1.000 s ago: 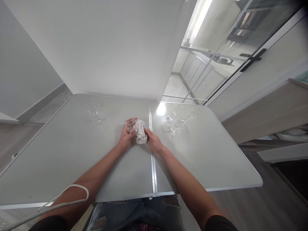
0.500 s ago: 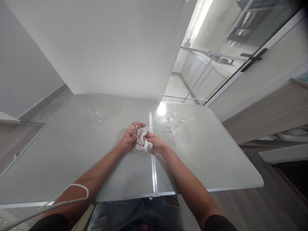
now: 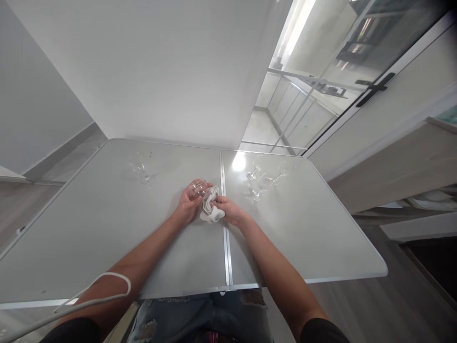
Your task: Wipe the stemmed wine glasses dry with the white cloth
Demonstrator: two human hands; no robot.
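My left hand (image 3: 189, 202) is wrapped around the bowl of a clear wine glass (image 3: 200, 188), which lies tilted over the middle of the table. My right hand (image 3: 227, 208) grips a crumpled white cloth (image 3: 212, 207) pressed against the other end of the glass. The cloth covers that end, so the stem and foot are hidden. Both hands are close together beside the metal seam of the table (image 3: 171, 257).
Several clear stemmed glasses, one of them a near glass (image 3: 256, 195), stand at the right rear of the table. Another stemmed glass (image 3: 144, 178) is at the left rear. A white wall (image 3: 160, 71) rises behind the table. A white cord (image 3: 103, 300) crosses my left forearm.
The cloth has shifted and folded differently around the end of the glass. My left hand has turned slightly with the bowl. The other glasses have stayed in place.
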